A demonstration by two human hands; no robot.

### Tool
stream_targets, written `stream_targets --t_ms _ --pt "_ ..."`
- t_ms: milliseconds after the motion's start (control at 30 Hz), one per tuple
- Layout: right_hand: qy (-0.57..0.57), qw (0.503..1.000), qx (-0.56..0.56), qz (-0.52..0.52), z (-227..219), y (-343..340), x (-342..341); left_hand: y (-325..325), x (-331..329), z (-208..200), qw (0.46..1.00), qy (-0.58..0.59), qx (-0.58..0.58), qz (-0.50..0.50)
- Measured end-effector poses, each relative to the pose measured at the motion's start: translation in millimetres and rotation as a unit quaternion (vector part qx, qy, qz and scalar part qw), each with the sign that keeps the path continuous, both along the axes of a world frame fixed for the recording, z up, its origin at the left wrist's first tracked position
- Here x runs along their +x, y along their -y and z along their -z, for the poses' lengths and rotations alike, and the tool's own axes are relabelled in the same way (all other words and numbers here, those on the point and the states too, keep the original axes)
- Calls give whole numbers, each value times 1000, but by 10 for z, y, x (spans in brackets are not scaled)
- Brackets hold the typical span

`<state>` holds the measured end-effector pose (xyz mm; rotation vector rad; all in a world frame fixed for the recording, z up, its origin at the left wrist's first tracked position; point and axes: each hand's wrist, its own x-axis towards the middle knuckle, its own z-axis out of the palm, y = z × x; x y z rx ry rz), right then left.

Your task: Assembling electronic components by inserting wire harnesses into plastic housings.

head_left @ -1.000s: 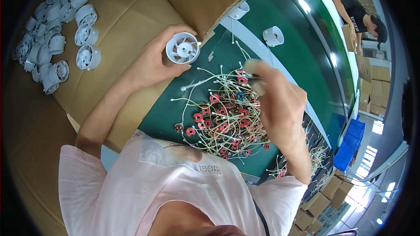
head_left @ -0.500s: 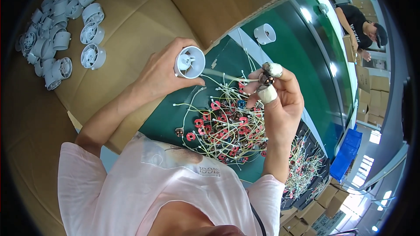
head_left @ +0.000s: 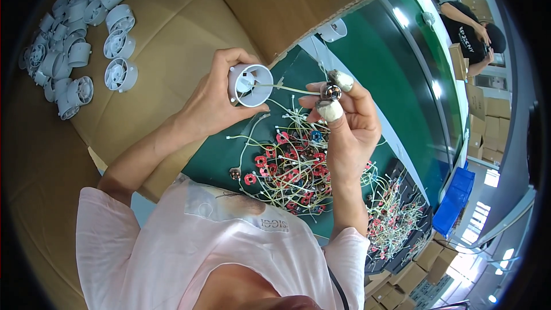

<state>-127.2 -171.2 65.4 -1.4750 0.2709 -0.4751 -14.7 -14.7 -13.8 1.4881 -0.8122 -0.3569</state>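
Observation:
My left hand (head_left: 215, 95) is closed round a white plastic fan housing (head_left: 265, 87), its open round end facing up with a hub inside. Between thumb and forefinger, both wrapped in whitish covers, my right hand (head_left: 353, 117) pinches a small copper-wound motor stator (head_left: 332, 92). Pale lead wires (head_left: 295, 89) stretch from the stator to the housing, their ends reaching inside it. Below both hands lies a tangled pile of stators (head_left: 295, 166), mostly red-faced with pale wires, on a green work surface (head_left: 221, 152).
At left, a cardboard surface (head_left: 172, 28) bears a heap of white fan housings (head_left: 72, 51). Another housing (head_left: 333, 30) sits by the green conveyor belt (head_left: 379, 51). Right are a black tray (head_left: 422, 224) of wired parts and a blue bin (head_left: 453, 204). A co-worker (head_left: 468, 31) stands beyond.
My right hand has brought the stator left, closer to the housing, and the wires now reach into it. The housing by the belt has shifted left and away. The co-worker has raised their hands.

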Motion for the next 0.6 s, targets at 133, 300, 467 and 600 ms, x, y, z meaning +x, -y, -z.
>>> stream_targets --t_ms 133,300,467,600 --pt "-17 1000 8 3 39 -11 50 -15 18 -79 997 64 37 2" --pt "-29 999 2 14 72 -11 106 -30 34 -111 989 139 39 14" --pt "-33 999 -21 26 85 -21 125 -16 14 -115 987 157 46 0" --pt "-26 998 -56 30 38 -76 149 -23 20 -139 975 201 88 -18"
